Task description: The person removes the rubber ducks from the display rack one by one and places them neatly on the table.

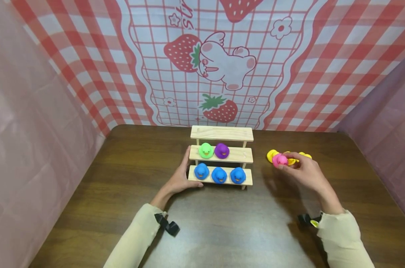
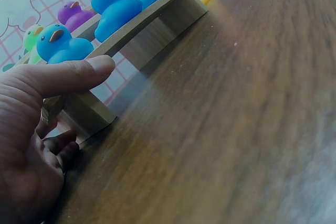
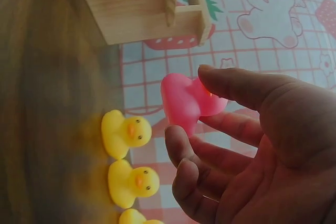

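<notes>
Near the yellow ducks [image 3: 122, 182], pinching the pink duck [image 1: 280, 160] with the right hand [image 1: 307, 173]; with the partly hidden left hand [image 1: 180, 180], apparently gripping the rack [image 1: 222, 133]. Likely loading; next, carry to the middle shelf's [image 1: 240, 154] bare end.

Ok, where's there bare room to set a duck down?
The top shelf is bare, as is the middle shelf right of the purple duck. The table is open in front of the bottom shelf, between the sleeves. Crowded: that shelf, with three blue ducks, and around the yellow ducks by the right hand.
</notes>
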`<state>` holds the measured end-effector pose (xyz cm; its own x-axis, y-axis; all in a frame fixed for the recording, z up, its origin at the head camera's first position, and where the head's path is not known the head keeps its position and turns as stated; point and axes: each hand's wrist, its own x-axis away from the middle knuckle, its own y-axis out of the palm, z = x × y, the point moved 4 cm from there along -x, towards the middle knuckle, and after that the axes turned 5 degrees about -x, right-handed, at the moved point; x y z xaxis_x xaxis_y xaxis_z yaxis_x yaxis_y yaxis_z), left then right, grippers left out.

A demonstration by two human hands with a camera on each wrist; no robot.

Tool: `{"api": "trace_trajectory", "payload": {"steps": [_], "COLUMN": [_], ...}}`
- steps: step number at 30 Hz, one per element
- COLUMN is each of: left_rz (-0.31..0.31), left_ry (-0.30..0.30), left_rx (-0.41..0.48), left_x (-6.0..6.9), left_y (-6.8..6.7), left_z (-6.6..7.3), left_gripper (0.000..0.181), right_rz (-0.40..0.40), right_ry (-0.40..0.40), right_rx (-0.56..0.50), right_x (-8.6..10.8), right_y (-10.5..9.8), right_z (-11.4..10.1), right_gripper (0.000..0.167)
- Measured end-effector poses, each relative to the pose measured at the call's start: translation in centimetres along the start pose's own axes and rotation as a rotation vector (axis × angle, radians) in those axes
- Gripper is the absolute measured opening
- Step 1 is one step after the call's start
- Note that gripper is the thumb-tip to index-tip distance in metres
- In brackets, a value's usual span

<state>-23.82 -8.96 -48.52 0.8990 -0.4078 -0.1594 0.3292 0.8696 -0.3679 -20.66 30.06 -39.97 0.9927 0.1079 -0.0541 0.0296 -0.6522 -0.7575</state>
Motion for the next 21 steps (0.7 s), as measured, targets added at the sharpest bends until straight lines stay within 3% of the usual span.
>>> {"api": "trace_trajectory", "payload": {"steps": [9, 21], "left_rz": [-0.005, 0.000], "left_ry": [-0.001, 0.000], "left_rx": [0.022, 0.021], "left_x": [0.1, 0.1], "left_y": [0.0, 0.0], "left_z": [0.2, 0.1], "left_gripper": [0.137, 0.137], "right_rz": [-0.075, -0.098], "right_ry": [0.056, 0.052], "right_rx": [-0.022, -0.018], "right_x": [-0.1, -0.2], "right_y": [1.2, 2.1], "right_z": [1.4, 2.0], "right_gripper": [0.061, 0.058]}}
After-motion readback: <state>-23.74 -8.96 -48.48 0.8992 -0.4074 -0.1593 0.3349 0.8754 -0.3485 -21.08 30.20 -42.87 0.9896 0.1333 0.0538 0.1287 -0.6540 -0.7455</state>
